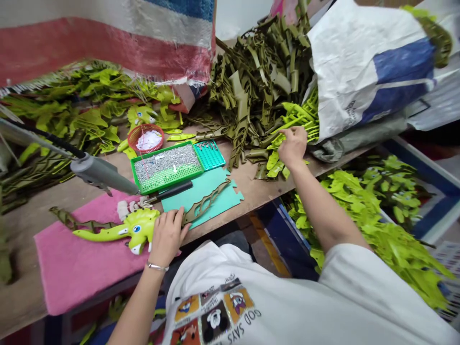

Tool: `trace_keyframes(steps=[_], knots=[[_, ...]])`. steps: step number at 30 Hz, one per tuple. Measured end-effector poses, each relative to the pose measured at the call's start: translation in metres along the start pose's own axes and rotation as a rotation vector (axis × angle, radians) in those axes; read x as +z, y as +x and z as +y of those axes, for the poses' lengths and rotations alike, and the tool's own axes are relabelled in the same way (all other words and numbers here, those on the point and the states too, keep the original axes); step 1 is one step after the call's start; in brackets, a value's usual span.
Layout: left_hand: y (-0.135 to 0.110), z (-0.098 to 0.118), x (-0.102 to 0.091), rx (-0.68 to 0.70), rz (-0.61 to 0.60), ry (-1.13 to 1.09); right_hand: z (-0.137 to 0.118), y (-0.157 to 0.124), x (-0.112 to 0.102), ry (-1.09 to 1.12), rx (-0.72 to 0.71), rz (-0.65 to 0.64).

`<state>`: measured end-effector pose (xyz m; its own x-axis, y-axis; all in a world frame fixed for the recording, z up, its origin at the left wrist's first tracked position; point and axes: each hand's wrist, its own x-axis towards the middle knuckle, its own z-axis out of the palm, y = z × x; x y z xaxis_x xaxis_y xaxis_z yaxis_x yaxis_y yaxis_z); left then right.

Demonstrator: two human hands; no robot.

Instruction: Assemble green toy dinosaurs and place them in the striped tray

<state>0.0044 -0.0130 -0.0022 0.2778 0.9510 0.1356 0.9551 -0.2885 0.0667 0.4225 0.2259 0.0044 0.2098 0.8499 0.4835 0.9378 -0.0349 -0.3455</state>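
Head view: L hand [168,237] open, flat against lime plastic dino toy [138,225] on pink towel [72,268]; R hand [293,146] curled at lime parts pile [296,117], grip unclear. Risk: bumping grey corded tool [98,173] beside toy may shift it.

The left hand [168,237] covers part of the toy dinosaur [138,227] (the tray's [165,186] grey grains [167,163] are too tiny).

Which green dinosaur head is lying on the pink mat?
The bright green head with the blue eye, beside your left hand, on the pink mat. The other head lies farther away, among green pieces by the red basket.
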Motion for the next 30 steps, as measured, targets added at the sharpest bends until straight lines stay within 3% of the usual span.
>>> trace_keyframes(steps=[3,7,11,13,15,18,19,21,23,26,30], knots=[[-0.001,0.002,0.0,-0.01,-0.014,-0.018,-0.002,0.006,0.011,0.002,-0.07,-0.067],[-0.001,0.006,0.0,-0.033,-0.04,-0.021,0.005,0.021,0.022,0.064,-0.077,0.009],[-0.002,0.009,0.001,-0.083,-0.078,-0.027,0.001,0.044,0.014,0.086,-0.001,0.096],[-0.003,0.01,0.001,-0.091,-0.095,-0.023,-0.015,0.051,0.008,0.119,-0.068,0.12],[-0.003,0.011,0.002,-0.089,-0.103,-0.033,-0.042,0.052,0.009,0.187,-0.22,0.117],[-0.003,0.011,0.004,-0.093,-0.096,-0.058,-0.105,0.044,0.029,0.289,-0.42,0.01],[-0.003,0.011,0.005,-0.093,-0.088,-0.057,-0.129,0.041,0.04,0.303,-0.477,-0.061],[-0.003,0.011,0.007,-0.077,-0.066,-0.039,-0.179,0.036,0.064,0.248,-0.574,-0.367],[-0.004,0.01,0.008,-0.049,-0.037,-0.017,-0.224,0.035,0.087,0.099,-0.542,-0.577],[-0.005,0.009,0.008,-0.023,-0.014,-0.01,-0.271,0.041,0.113,-0.078,-0.472,-0.72],[-0.006,0.005,0.006,0.003,-0.077,-0.029,-0.289,0.049,0.132,-0.146,-0.453,-0.779]])
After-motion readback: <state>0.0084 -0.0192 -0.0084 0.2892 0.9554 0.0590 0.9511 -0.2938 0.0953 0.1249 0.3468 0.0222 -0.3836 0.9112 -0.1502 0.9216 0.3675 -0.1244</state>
